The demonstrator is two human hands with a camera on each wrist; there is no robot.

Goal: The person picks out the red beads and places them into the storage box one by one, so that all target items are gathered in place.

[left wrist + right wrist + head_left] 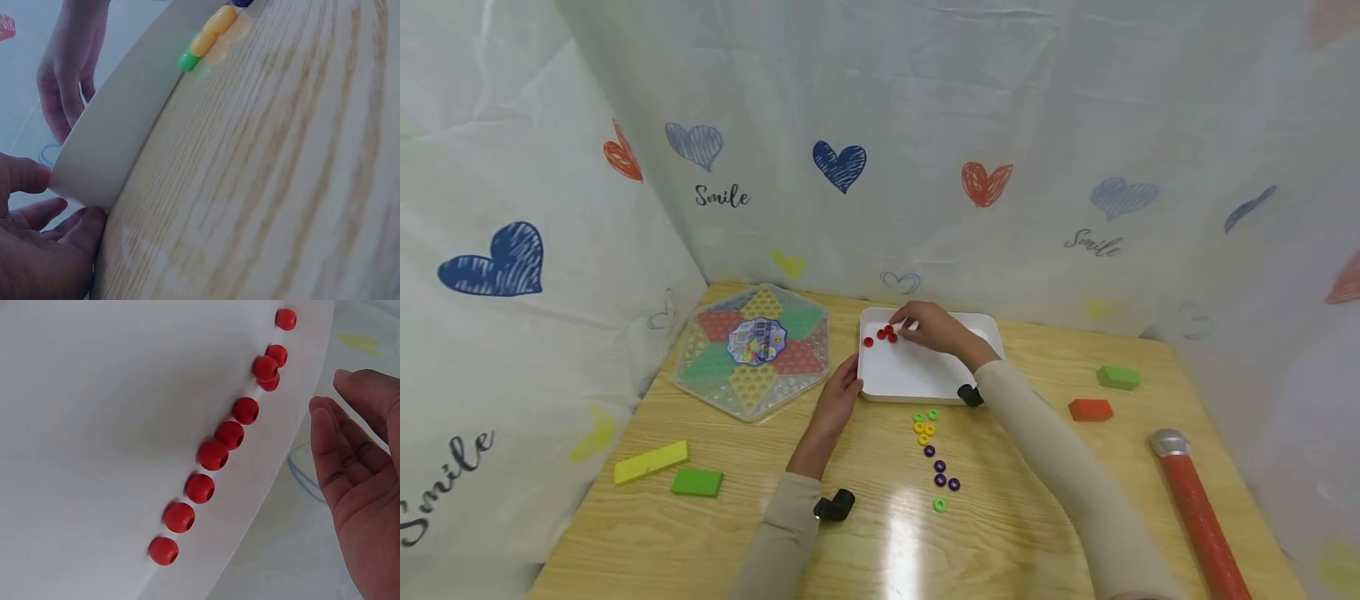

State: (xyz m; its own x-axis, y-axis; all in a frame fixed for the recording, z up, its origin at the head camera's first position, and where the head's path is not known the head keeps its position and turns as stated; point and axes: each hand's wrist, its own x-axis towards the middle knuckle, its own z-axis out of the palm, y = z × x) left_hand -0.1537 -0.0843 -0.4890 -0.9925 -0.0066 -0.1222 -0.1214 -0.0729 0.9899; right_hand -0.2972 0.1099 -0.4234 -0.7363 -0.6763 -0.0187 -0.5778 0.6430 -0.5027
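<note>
Red beads (212, 454), the items being handled, are shown gathered inside the white tray (917, 383), in its far left part; in the right wrist view ten are counted, lined up along the tray wall. From left to right on the wooden table (625, 533): a yellow block (651, 461) and a green block (697, 482) lie near the front left edge; a hexagonal game board (752, 350) lies behind them, just left of the tray. The left hand (838, 400) is seen resting against the tray's near left corner, fingers nearly straight and gripping nothing; the left wrist view shows thumb and fingers touching that corner. The tray holds only the red beads, as far as can be seen. The right hand (934, 327) is held over the tray's far side, close beside the red beads; its fingers are relaxed and open in the right wrist view, and nothing is held in them. Just in front of the tray, loose beads (934, 450) in green, yellow and purple lie in a scattered line on the table, outside any container. It is judged that the red set has been placed in the tray while the other colours remain unsorted. Further right lie a green brick (1118, 377), an orange brick (1091, 409) and a red tube (1198, 512) with a silver cap
</note>
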